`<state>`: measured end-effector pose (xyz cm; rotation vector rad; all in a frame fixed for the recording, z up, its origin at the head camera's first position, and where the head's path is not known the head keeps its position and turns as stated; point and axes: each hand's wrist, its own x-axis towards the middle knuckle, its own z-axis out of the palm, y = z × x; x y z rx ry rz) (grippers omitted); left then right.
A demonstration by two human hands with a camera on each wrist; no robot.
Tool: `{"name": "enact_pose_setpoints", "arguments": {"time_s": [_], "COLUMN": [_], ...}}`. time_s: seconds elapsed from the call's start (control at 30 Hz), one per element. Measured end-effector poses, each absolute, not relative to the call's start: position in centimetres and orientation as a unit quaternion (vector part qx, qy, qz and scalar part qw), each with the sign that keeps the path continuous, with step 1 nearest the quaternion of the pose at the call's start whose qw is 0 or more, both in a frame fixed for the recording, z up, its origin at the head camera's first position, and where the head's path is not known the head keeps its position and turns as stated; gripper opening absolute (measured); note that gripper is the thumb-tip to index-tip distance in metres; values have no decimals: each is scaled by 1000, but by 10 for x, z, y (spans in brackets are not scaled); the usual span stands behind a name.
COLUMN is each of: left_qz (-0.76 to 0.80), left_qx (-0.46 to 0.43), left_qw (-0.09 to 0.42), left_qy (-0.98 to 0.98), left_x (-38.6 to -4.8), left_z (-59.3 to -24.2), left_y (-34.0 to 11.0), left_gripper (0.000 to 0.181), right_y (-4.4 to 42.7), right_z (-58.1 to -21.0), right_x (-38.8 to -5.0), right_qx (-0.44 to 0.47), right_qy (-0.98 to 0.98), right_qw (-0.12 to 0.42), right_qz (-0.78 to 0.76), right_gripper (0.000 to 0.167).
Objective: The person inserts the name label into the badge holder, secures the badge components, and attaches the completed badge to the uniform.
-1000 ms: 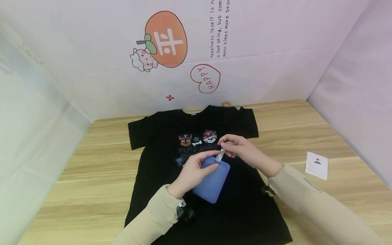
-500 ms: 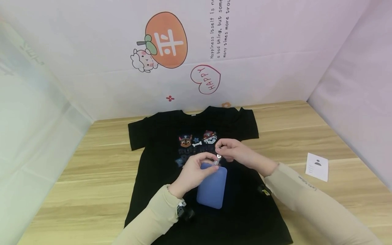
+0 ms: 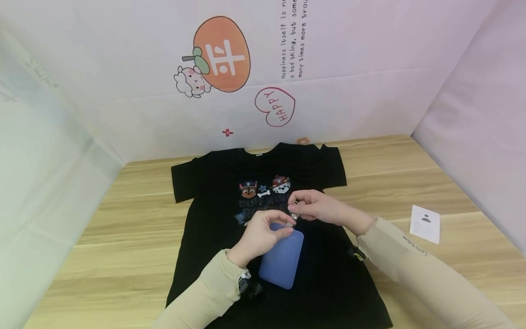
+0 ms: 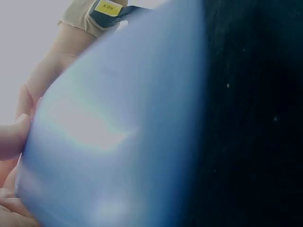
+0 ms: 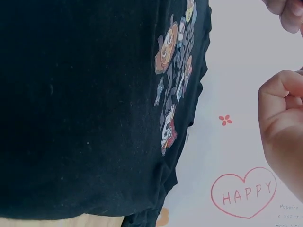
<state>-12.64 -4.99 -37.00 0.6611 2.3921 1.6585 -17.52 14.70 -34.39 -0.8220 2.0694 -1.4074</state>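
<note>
A blue badge holder (image 3: 281, 261) hangs tilted over a black T-shirt (image 3: 213, 242) in the head view. My left hand (image 3: 260, 233) pinches the top of it between thumb and fingers, where a short clear strap joins on. With its fingertips my right hand (image 3: 318, 209) holds the metal clip (image 3: 295, 215) at the strap's upper end. In the left wrist view the badge holder (image 4: 118, 94) fills much of the picture, blurred and shiny. Curled fingers of the right hand (image 5: 281, 123) show at the right wrist view's edge; the clip is not visible there.
A white card (image 3: 425, 224) with a person icon lies on the wooden table (image 3: 452, 192) to the right. The shirt lies spread flat, its neck toward a white printed backdrop (image 3: 349, 68). White cloth walls stand at both sides.
The badge holder has swung from slanting to more upright, then tilted slightly again, and sits a little lower. My right hand has come slightly down and left with the clip.
</note>
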Motion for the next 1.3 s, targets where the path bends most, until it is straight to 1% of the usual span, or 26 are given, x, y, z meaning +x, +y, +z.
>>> {"name": "enact_pose_setpoints", "arguments": {"time_s": [0.13, 0.3, 0.4, 0.6, 0.7, 0.93, 1.07, 1.17, 1.3], "left_qz": [556, 563, 564, 585, 597, 623, 638, 650, 654], "left_qx": [225, 232, 237, 241, 240, 217, 204, 200, 205], "left_qw": [65, 58, 53, 35, 32, 50, 54, 48, 61], "left_qy": [798, 791, 789, 774, 765, 750, 740, 731, 726], "left_x": [-126, -124, -124, -124, -125, -124, -123, -123, -123], "left_z": [-371, -371, -370, -364, -362, -365, -367, -367, -369], "left_y": [-50, -50, -49, -44, -42, -41, -40, -39, -40], "left_gripper": [10, 8, 8, 5, 5, 6, 3, 3, 2], "right_y": [145, 143, 144, 148, 148, 146, 145, 146, 150], "right_z": [-345, -347, -347, -354, -357, -362, -365, -368, -369], "right_x": [-173, -171, -172, -177, -178, -177, -178, -179, -182], "right_qx": [-327, -342, -345, -331, -326, -317, -319, -312, -290], "right_qy": [763, 763, 748, 679, 645, 603, 588, 579, 579], "right_qw": [238, 211, 209, 234, 251, 285, 291, 285, 277], "right_qz": [-505, -506, -527, -612, -644, -674, -684, -697, -709], "right_gripper": [22, 19, 21, 28, 27, 21, 19, 17, 16]}}
